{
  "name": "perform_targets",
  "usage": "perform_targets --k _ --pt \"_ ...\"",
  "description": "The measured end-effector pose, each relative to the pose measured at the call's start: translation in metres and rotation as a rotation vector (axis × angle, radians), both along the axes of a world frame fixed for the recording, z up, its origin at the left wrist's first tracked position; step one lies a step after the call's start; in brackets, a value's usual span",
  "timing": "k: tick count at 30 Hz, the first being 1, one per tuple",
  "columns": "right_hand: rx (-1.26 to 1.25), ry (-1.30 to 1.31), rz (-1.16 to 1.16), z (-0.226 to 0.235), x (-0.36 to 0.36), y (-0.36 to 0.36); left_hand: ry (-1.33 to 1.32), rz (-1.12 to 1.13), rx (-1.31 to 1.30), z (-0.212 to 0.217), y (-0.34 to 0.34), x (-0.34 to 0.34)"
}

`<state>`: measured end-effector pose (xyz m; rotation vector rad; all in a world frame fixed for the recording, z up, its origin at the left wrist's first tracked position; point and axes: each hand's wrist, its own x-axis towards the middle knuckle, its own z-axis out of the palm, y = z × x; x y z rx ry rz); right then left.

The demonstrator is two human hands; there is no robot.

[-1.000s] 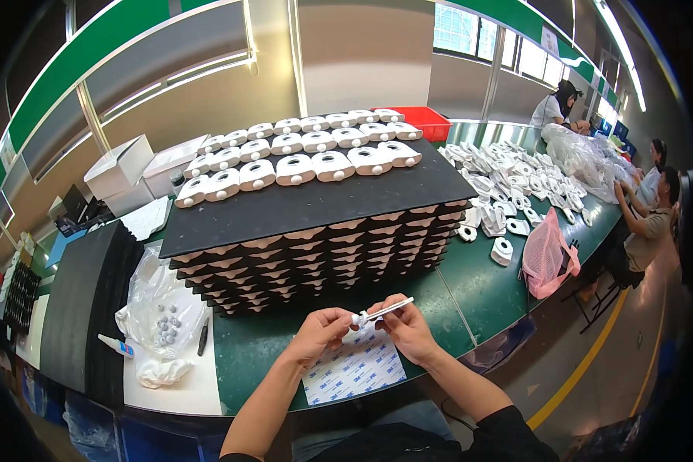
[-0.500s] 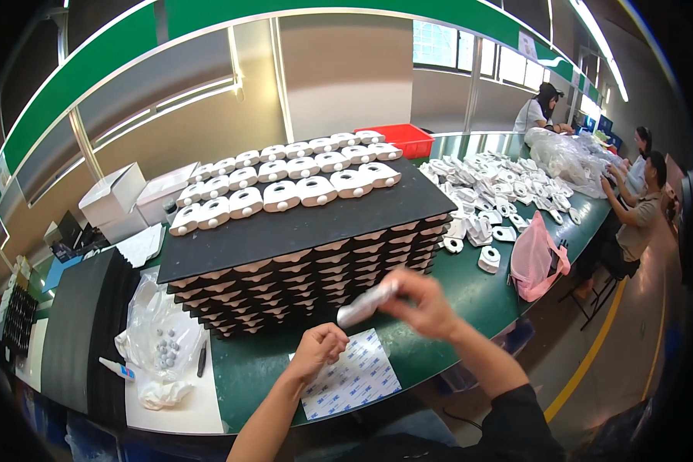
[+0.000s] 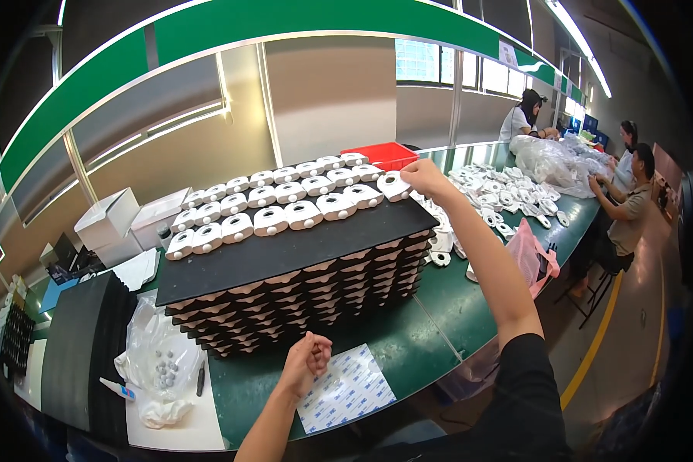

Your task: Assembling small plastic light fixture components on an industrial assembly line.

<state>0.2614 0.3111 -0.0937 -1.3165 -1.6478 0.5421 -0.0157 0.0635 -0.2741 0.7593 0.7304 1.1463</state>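
White moulded plastic part (image 3: 393,185), a second ago being held near sticker sheet (image 3: 346,389), now being set by right hand (image 3: 423,175), gripping it, onto far-right corner of black foam tray stack (image 3: 285,250). Left hand (image 3: 306,359) being kept loosely curled, empty, beside sheet at tabletop (image 3: 408,346) near edge.

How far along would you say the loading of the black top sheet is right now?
Three rows of white parts already fill the far side of the black sheet. The right hand holds another white part at the row's end. The left hand touches the sticker sheet. The near half remains bare.
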Motion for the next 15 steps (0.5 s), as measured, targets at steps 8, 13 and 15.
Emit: perform_targets --k 8,13,15 --pt "-0.263 -0.052 0.107 0.007 -0.003 0.004 0.000 -0.022 0.004 -0.001 -0.001 -0.001" --pt "-0.122 -0.142 -0.007 -0.006 0.051 0.000 0.015 0.007 -0.002 0.002 0.001 0.004" --pt "0.113 -0.560 -0.210 -0.040 0.084 -0.001 0.008 0.002 -0.004 0.003 0.001 0.004"
